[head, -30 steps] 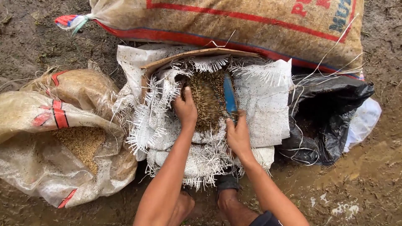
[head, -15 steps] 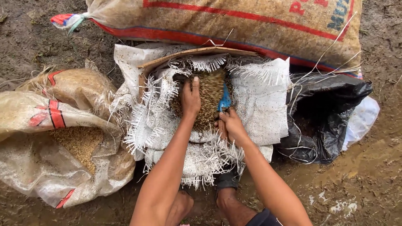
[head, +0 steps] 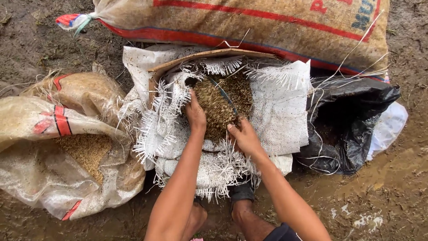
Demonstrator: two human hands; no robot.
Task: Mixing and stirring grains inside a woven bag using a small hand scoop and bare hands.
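A frayed white woven sack [head: 281, 116] lies open in front of me, with brown grain inside. In its mouth sits a round scoop with a dark blue rim [head: 225, 96], heaped with grain [head: 214, 109]. My left hand [head: 196, 115] curls over the left side of the heap and the scoop. My right hand [head: 244, 137] grips the scoop's near edge from below. Most of the scoop is hidden under the grain.
A large filled sack with red stripes [head: 249, 27] lies across the top. An open, half-flat sack with grain [head: 84, 151] is at the left, and a black plastic bag [head: 352, 120] at the right. My bare feet [head: 243, 214] stand on wet muddy ground [head: 392, 201].
The blue scoop stood on edge in the sack; now it is turned up, full of grain. Both hands have closed in around it, and the right hand has shifted left.
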